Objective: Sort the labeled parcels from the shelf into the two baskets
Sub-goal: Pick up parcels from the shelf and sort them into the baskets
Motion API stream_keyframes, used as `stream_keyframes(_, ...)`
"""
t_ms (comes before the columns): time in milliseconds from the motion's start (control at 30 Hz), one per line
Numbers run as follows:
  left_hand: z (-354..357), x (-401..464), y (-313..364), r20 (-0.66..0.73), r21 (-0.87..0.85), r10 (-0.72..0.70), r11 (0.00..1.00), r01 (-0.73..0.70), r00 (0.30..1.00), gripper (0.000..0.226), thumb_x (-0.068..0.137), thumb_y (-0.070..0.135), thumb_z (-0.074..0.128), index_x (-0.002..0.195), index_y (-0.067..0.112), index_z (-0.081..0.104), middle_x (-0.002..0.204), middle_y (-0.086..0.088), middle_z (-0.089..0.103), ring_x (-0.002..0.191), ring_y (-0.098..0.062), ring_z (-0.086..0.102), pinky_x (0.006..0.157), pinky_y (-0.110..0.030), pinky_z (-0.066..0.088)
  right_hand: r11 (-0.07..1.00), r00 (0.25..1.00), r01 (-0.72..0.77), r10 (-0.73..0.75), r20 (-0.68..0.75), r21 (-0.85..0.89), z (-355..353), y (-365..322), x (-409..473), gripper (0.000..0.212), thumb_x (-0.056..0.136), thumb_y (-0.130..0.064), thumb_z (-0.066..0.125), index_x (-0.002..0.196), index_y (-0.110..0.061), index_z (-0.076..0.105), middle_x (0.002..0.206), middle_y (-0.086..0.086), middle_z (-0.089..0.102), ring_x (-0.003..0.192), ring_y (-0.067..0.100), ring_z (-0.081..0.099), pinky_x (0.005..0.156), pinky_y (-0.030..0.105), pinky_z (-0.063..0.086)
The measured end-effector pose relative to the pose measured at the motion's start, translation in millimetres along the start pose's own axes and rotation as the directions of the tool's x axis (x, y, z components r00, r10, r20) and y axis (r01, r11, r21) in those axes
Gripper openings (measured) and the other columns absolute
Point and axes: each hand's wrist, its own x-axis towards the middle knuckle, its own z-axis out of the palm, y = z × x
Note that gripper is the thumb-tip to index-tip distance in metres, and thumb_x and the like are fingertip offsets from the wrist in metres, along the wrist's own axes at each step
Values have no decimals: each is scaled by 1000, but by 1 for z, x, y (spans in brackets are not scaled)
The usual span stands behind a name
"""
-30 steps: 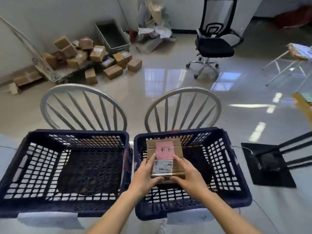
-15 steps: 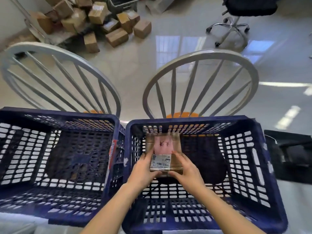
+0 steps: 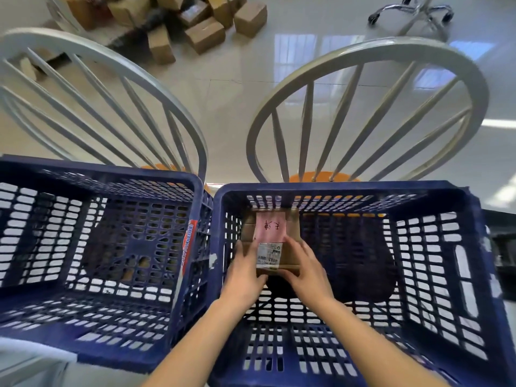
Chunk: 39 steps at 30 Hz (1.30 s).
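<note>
- Both hands grasp the parcel [image 3: 270, 241]: left hand [image 3: 245, 272] and right hand [image 3: 305, 270] pinch its near corners, low inside the right basket [image 3: 441, 275], far-left corner.
- Seat it flat, label up, before letting go.
- Right basket: only this parcel visible.
- Left basket [image 3: 92, 247]: no parcels visible.
</note>
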Motion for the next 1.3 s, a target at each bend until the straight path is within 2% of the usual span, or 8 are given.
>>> stream_keyframes(133,1,-7,0,-57,16,41,999,-40,998,83,91,16,66,158,33,18,165,-10,13,144,-30,35,113,-41,41,999,1000,-19,19,10,-32,7,1,3,84,93,-24,73,154,-52,24,168,-10,19,142,22,46,107,41,47)
stream_keyframes(300,1,-13,-3,-66,31,108,994,-106,992,81,92,18,65,159,26,20,166,-7,16,152,-23,18,120,-36,28,997,999,-33,35,29,-76,9,1,5,83,95,-21,70,155,-52,22,169,-8,17,142,25,45,106,42,47)
stream_keyframes(500,-2,-16,1,-46,33,103,994,-101,994,78,92,22,65,158,25,22,164,-5,22,150,-23,24,118,-36,28,989,995,-43,54,81,-142,1,-4,10,86,96,-20,69,155,-54,16,171,-6,11,142,27,46,103,42,49)
stream_keyframes(700,-2,-23,6,-29,19,106,994,-106,994,77,89,26,68,155,24,28,161,-4,27,148,-21,27,119,-37,31,988,991,-64,80,110,-143,-5,-11,13,93,94,-8,66,155,-56,15,171,-3,9,143,32,44,104,43,48)
stream_keyframes(967,-16,-38,18,-65,77,166,984,-161,984,73,93,32,64,155,24,28,161,1,28,147,-17,28,114,-33,33,975,986,-59,90,139,-212,-20,-21,3,86,97,-33,66,156,-56,8,171,1,6,142,33,44,103,45,49)
stream_keyframes(1033,-26,-46,22,-76,105,175,980,-167,982,73,94,37,62,156,25,26,161,4,27,146,-16,28,115,-35,36,963,990,-32,68,125,-268,-33,-31,-6,80,97,-40,63,156,-52,10,171,-5,9,146,28,40,104,47,49)
stream_keyframes(1133,-48,-63,31,-95,150,184,974,-169,978,76,94,44,61,158,26,24,163,4,25,148,-15,24,118,-35,31,924,995,8,31,97,-382,-61,-52,-27,77,97,-49,59,159,-45,14,170,-12,12,151,19,31,105,47,47)
stream_keyframes(1300,-111,-110,51,-141,214,237,955,-204,961,76,95,48,59,159,25,23,164,4,24,150,-14,22,121,-35,26,825,992,125,-90,91,-551,-120,-113,-69,76,97,-58,54,161,-41,17,169,-9,18,151,17,29,116,40,38)
